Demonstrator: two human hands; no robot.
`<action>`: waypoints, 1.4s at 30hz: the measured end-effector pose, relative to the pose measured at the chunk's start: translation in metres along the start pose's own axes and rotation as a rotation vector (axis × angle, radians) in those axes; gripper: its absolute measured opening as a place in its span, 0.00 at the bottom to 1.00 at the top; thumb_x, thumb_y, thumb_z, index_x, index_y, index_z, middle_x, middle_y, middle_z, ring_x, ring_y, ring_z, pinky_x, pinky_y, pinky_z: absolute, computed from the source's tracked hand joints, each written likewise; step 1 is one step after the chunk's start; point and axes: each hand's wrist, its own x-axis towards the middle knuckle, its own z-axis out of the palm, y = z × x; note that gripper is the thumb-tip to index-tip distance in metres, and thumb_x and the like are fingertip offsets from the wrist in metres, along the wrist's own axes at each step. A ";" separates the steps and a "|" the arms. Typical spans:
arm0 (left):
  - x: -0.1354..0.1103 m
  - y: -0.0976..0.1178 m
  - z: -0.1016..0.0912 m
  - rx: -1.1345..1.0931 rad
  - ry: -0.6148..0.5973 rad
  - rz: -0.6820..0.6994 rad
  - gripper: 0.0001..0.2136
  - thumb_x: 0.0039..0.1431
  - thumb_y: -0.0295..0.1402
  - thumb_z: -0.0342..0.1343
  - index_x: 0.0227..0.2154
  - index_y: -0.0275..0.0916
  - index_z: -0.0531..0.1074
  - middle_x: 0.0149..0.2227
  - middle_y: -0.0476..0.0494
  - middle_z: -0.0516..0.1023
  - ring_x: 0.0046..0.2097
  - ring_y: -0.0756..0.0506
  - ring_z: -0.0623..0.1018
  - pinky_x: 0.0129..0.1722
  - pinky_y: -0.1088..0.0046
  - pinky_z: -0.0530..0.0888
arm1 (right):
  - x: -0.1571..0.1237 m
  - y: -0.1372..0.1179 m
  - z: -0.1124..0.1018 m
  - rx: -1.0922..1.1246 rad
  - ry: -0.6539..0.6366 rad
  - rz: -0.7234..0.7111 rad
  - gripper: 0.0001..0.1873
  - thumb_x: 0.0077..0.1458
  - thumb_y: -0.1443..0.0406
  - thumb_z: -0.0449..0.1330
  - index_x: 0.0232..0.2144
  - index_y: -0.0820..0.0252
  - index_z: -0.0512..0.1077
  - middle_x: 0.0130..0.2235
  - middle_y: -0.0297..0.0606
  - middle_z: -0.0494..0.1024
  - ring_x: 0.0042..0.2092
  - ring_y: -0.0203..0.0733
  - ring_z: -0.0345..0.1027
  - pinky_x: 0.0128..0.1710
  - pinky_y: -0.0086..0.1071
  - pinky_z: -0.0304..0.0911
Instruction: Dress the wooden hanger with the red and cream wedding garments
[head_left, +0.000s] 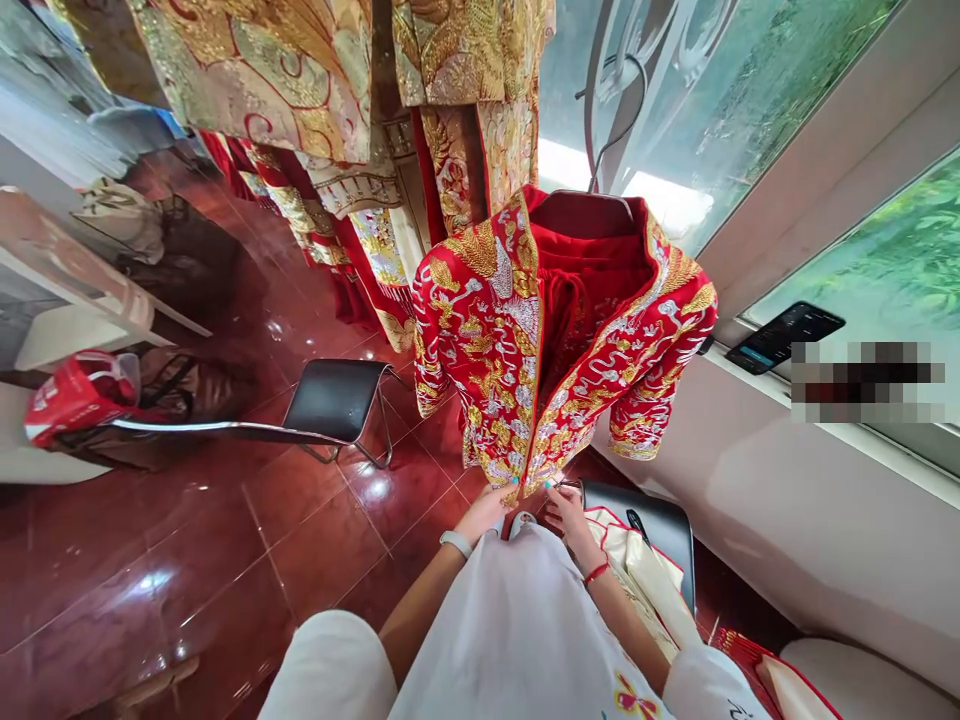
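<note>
A red jacket [495,350] with gold and silver embroidery hangs on a hanger [592,200] in front of me, its front parted and red cloth showing inside. At its lower front edge, my left hand [486,514] pinches the left panel's hem between thumb and fingers. My right hand [568,515] has its fingertips on the hem of the other panel, closed on the cloth. Both hands are low, close to my white shirt, a short gap apart.
Gold embroidered garments [262,80] hang at the back left. A black chair [337,400] stands on the red tiled floor. Another chair [679,530] on the right carries folded cream cloth [645,570]. A phone [784,337] lies on the window sill, and a red bag [79,395] sits far left.
</note>
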 end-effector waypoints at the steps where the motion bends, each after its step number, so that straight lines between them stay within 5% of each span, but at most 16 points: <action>1: 0.000 0.001 0.000 0.004 -0.004 -0.006 0.19 0.39 0.38 0.75 0.32 0.39 0.74 0.42 0.42 0.81 0.48 0.41 0.77 0.47 0.65 0.71 | -0.002 0.000 -0.005 -0.042 0.017 -0.020 0.27 0.39 0.43 0.69 0.28 0.54 0.66 0.25 0.31 0.71 0.25 0.37 0.65 0.26 0.32 0.64; 10: -0.005 0.006 0.011 0.062 -0.064 -0.047 0.19 0.42 0.43 0.73 0.32 0.37 0.75 0.36 0.40 0.82 0.49 0.38 0.79 0.50 0.62 0.72 | 0.009 -0.006 0.026 -0.388 -0.240 -0.144 0.21 0.47 0.47 0.62 0.23 0.60 0.71 0.23 0.34 0.72 0.26 0.38 0.63 0.27 0.31 0.58; 19: -0.017 0.011 0.009 0.057 -0.038 -0.009 0.19 0.44 0.43 0.73 0.34 0.39 0.73 0.38 0.43 0.81 0.47 0.40 0.79 0.51 0.61 0.72 | 0.008 -0.017 0.023 -0.536 -0.356 -0.269 0.20 0.52 0.52 0.59 0.18 0.57 0.62 0.21 0.30 0.63 0.27 0.36 0.52 0.29 0.31 0.47; 23: -0.018 0.008 0.004 0.086 -0.027 0.012 0.17 0.48 0.42 0.71 0.36 0.40 0.75 0.40 0.42 0.80 0.50 0.39 0.79 0.53 0.61 0.71 | 0.011 -0.017 0.026 -0.530 -0.474 -0.209 0.23 0.54 0.51 0.55 0.15 0.55 0.54 0.18 0.28 0.55 0.24 0.34 0.46 0.27 0.31 0.46; 28: -0.007 0.003 0.000 0.117 0.027 0.000 0.19 0.45 0.42 0.73 0.36 0.38 0.75 0.37 0.42 0.81 0.47 0.39 0.79 0.49 0.62 0.72 | 0.012 -0.026 0.031 -0.482 -0.597 -0.110 0.27 0.56 0.48 0.54 0.15 0.55 0.53 0.18 0.28 0.57 0.23 0.34 0.48 0.26 0.32 0.50; 34: 0.006 0.002 0.002 0.120 0.019 0.022 0.22 0.38 0.43 0.75 0.33 0.37 0.73 0.31 0.45 0.79 0.36 0.45 0.78 0.40 0.67 0.70 | 0.008 -0.051 0.041 -0.396 -0.596 -0.014 0.25 0.56 0.50 0.55 0.16 0.54 0.51 0.18 0.26 0.52 0.23 0.33 0.42 0.24 0.31 0.45; 42: 0.003 0.004 0.003 0.128 0.020 0.064 0.24 0.38 0.45 0.74 0.35 0.37 0.73 0.33 0.45 0.79 0.36 0.46 0.77 0.40 0.68 0.71 | 0.005 -0.073 0.048 -0.320 -0.588 0.111 0.24 0.55 0.52 0.56 0.17 0.54 0.48 0.17 0.23 0.47 0.22 0.31 0.37 0.23 0.30 0.42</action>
